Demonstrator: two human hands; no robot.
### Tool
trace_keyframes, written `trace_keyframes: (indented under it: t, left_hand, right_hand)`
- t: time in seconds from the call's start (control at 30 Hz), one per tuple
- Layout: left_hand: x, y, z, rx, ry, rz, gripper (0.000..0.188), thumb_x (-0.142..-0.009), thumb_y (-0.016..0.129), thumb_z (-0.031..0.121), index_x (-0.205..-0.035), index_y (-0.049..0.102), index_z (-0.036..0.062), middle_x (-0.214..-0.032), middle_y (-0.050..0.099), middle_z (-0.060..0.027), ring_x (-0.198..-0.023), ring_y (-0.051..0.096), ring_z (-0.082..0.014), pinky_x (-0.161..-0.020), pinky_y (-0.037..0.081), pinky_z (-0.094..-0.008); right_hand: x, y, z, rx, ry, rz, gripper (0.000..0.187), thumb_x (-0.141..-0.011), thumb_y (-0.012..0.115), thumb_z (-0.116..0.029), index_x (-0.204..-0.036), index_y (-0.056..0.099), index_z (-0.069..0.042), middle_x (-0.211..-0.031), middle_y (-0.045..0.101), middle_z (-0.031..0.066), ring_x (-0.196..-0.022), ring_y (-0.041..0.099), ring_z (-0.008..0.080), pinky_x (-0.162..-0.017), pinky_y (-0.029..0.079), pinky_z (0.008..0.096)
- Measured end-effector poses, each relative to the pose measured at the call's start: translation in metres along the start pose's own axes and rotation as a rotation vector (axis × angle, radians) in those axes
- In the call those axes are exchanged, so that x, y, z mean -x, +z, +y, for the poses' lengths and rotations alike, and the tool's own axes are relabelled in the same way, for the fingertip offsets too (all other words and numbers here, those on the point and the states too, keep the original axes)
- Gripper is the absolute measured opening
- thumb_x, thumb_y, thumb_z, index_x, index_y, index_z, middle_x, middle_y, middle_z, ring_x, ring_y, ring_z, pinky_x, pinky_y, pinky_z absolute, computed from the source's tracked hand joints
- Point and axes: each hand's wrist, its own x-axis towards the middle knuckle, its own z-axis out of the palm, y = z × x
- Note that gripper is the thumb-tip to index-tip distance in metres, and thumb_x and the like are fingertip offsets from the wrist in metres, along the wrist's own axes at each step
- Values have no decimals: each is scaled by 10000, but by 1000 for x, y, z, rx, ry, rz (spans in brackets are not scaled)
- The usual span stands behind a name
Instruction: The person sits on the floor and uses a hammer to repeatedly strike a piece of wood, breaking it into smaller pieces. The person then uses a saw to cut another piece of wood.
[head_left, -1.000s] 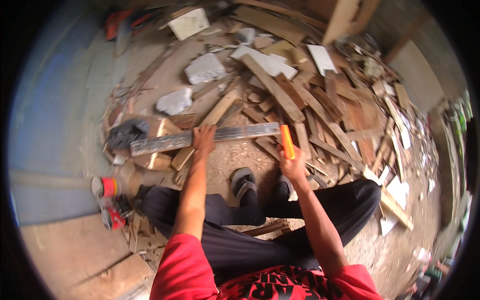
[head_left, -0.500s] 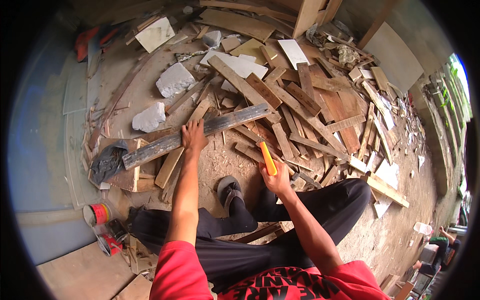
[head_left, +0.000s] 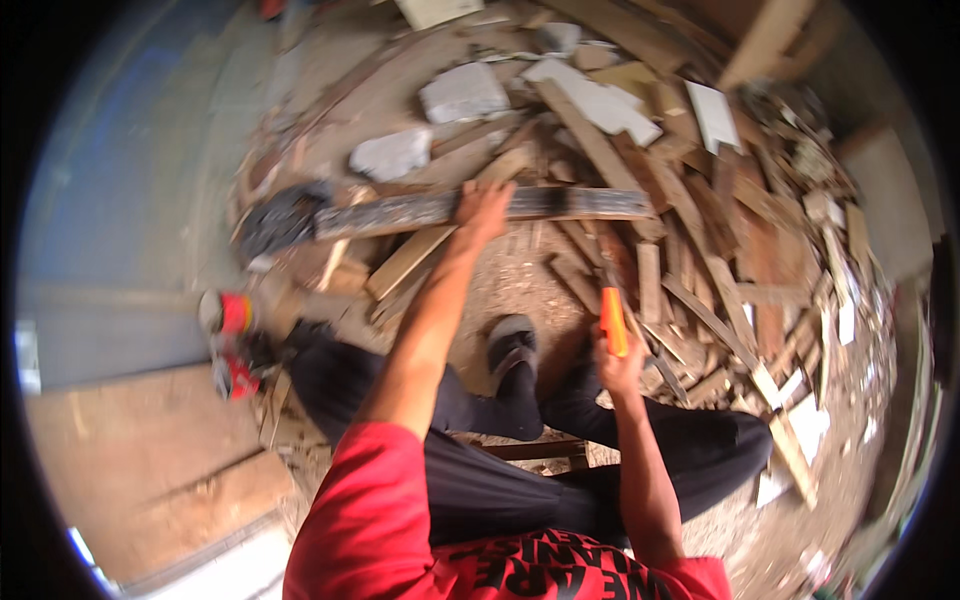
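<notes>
A long, worn plank [head_left: 570,203] with grey-black paint lies crosswise in front of me, its right part reaching over the wood pile. My left hand [head_left: 483,210] grips it near the middle, fingers over the far edge. My right hand [head_left: 622,368] is closed round the orange-yellow handle of a handsaw [head_left: 612,320], below the plank's right part. The thin blade points away from me toward the plank and is blurred; I cannot tell whether it touches the wood. A crumpled black plastic bag [head_left: 285,220] sits by the plank's left end.
Scrap boards [head_left: 690,230] heap up ahead and to the right. Two pale stone blocks [head_left: 463,92] lie beyond the plank. Red-labelled cans [head_left: 232,312] stand at left, near a wooden sheet [head_left: 150,430]. My sandalled foot [head_left: 512,340] rests on sawdust-strewn ground.
My view has swung left, so the scene sits farther right and is blurred. The plank now lies nearly level across the picture. Both hands keep their holds.
</notes>
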Motion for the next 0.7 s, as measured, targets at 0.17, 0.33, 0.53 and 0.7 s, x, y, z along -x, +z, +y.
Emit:
trace_keyframes:
  t: [0.17, 0.33, 0.53, 0.7]
  left_hand:
    - [0, -3, -20, 22, 48, 76, 769, -754, 764, 122, -1446, 428, 137, -1431, 470, -131, -1363, 423, -274, -1181, 236, -527]
    - [-7, -13, -13, -15, 23, 23, 792, -735, 760, 141, -1454, 429, 136, -1501, 428, -120, -1423, 360, -291, -1173, 239, -516]
    - [-19, -6, -7, 57, 3, 55, 951, -614, 871, 536, -1391, 495, 135, -1402, 508, -75, -1355, 417, -261, -1078, 284, -555]
    - [-24, -5, -9, 145, -70, 45, 1057, -713, 482, 906, -1409, 516, 111, -1489, 461, -157, -1399, 390, -329, -1152, 183, -612]
  right_hand:
    - [-6, 9, -12, 187, -174, 39, 399, -969, 601, -290, -722, 515, 11, -534, 429, 74, -484, 417, 148, -466, 333, 351]
    - [-8, 6, -15, 182, -133, 43, 372, -963, 616, -285, -730, 543, -4, -537, 432, 62, -494, 427, 146, -469, 336, 352]
    - [-10, 7, -7, -31, -23, 152, 275, -938, 612, -177, -721, 567, -14, -551, 464, -5, -506, 419, 84, -456, 327, 304]
    - [-14, 20, -58, -331, 317, 158, 264, -944, 598, -178, -736, 594, -15, -558, 497, -32, -475, 452, 66, -436, 340, 270]
